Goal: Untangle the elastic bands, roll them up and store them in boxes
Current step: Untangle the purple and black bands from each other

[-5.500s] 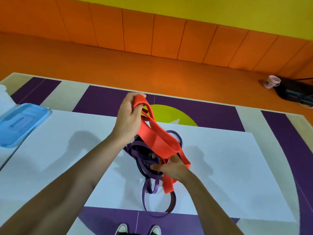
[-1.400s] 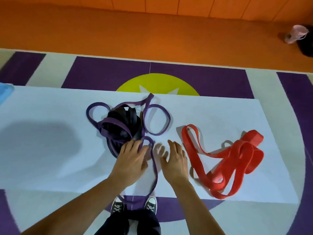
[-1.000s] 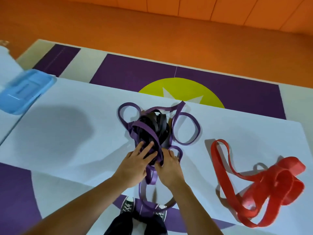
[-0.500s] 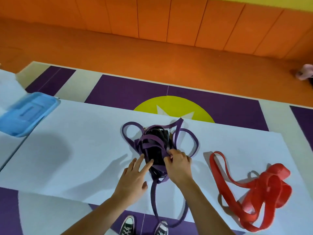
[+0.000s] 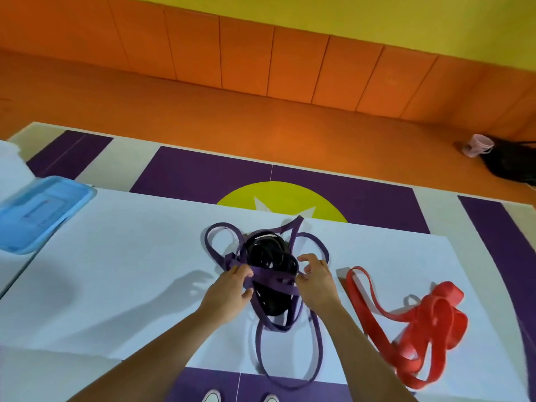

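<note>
A purple band [image 5: 275, 282] is wound around a black band [image 5: 269, 256] in a knot at the middle of the white sheet [image 5: 130, 271]. Purple loops spread out behind the knot and hang over the sheet's near edge. My left hand [image 5: 229, 291] pinches a purple strand on the knot's left side. My right hand [image 5: 316, 281] sits at the knot's right side, fingers curled and apart, thumb touching a purple strand. The red band [image 5: 426, 320] lies loose on the sheet to the right, apart from both hands.
A blue plastic box lid [image 5: 37, 210] sits at the left edge. A pink cup [image 5: 475, 145] and a dark bag [image 5: 513, 165] stand on the orange floor at far right. My shoes [image 5: 240, 397] show below the sheet's near edge.
The red band went from my hands to the sheet at right. Both hands moved to the purple and black knot; my left hand now grips a purple strand and my right hand has opened.
</note>
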A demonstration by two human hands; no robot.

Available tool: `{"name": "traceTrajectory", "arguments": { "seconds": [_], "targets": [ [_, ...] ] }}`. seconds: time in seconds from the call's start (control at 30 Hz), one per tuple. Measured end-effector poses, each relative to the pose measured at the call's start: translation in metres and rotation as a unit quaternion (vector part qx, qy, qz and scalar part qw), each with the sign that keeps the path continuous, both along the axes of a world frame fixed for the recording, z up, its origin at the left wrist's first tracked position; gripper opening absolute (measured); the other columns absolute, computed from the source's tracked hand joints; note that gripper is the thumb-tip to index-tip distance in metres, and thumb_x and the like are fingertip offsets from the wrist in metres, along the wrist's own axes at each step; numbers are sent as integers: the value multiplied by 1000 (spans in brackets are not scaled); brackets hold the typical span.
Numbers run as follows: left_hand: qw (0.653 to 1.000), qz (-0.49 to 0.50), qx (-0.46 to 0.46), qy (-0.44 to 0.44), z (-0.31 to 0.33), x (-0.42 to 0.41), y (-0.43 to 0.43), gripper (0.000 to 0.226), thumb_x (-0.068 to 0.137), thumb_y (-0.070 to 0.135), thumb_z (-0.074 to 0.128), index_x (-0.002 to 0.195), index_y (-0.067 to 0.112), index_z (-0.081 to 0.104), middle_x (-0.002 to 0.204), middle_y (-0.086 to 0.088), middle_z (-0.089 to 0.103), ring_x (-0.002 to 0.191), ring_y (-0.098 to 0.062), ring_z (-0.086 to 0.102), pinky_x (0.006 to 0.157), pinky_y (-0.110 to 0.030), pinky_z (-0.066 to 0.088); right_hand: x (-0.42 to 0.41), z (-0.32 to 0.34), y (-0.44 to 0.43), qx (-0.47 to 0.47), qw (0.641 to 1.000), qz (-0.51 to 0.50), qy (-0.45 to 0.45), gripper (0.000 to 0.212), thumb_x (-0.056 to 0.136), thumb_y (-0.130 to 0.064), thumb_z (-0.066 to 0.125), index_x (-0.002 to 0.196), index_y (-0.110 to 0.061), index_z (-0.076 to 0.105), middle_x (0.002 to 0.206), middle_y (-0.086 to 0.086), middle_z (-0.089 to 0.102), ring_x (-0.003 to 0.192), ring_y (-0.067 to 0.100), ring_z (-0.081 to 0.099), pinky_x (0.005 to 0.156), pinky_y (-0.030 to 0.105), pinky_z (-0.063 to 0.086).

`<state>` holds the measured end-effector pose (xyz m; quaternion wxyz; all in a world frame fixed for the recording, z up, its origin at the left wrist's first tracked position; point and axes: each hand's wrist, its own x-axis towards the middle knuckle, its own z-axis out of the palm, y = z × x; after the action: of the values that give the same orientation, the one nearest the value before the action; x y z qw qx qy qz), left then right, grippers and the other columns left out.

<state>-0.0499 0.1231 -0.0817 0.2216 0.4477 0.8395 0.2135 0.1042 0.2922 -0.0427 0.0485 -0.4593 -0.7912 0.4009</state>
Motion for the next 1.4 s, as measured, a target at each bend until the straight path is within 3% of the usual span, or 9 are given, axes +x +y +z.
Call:
{"name": "traceTrajectory", "arguments": {
  "seconds": [0.17,0.33,0.53,0.63,0.77,0.9,1.13,1.3,1.4],
  "targets": [
    [995,-71,-55,48,-3,-1,17,66,99,28,59,157,28,28,157,5,37,139,-26,39,111,-38,42,13,-17,-11,-35,999,15,-20,39,93,-9,56,127,-26,56,117,1,50,89,17,61,76,32,54],
    [958,-159,-208,117,-31,7,27,75,95,24,63,158,27,24,167,-1,16,149,-32,22,113,-47,38,36,-43,-22,-56,997,16,-50,35,92,-11,56,122,-30,59,110,0,52,84,16,61,68,28,52],
    [952,-130,-158,228,-55,13,24,56,58,8,90,108,25,71,130,-11,57,101,-37,61,76,-47,56,60,-71,-22,-64,993,41,-95,34,95,-17,58,129,-25,58,119,1,53,90,13,56,77,24,45],
    [951,-127,-139,246,-55,7,16,37,64,5,86,94,21,74,132,-12,57,102,-37,61,76,-46,55,58,-78,-24,-72,990,55,-106,34,96,-19,58,130,-26,57,120,0,53,95,15,56,80,24,44],
    [980,-98,-58,162,-42,1,1,20,85,15,75,103,20,67,138,-2,54,111,-30,61,81,-42,57,47,-76,-28,-61,991,75,-96,39,94,-21,59,132,-27,54,126,3,53,105,22,60,91,36,53],
    [993,-49,66,81,-6,1,-9,21,98,28,64,118,24,64,117,11,58,103,-13,61,78,-29,52,32,-61,-27,-29,992,91,-83,60,89,-22,62,142,-38,40,126,3,49,113,29,55,96,48,54],
    [989,-1,138,45,68,-11,-4,34,105,41,41,126,19,56,110,3,58,99,-18,52,88,-42,50,12,-42,-6,33,975,109,-189,55,92,-30,63,143,-26,43,137,9,43,126,33,48,105,46,45],
    [976,-87,185,-71,140,-6,10,23,107,33,48,127,24,53,112,8,58,106,-14,58,92,-43,53,4,-31,2,23,993,91,-71,83,84,-29,68,157,-33,27,127,11,46,122,38,51,101,50,48],
    [965,-117,223,-72,181,0,19,24,107,33,47,128,23,53,113,5,57,106,-17,58,90,-42,55,-10,-20,6,32,995,90,-5,70,90,-31,66,153,-34,36,131,11,49,125,36,50,105,46,44]
  ]
}}
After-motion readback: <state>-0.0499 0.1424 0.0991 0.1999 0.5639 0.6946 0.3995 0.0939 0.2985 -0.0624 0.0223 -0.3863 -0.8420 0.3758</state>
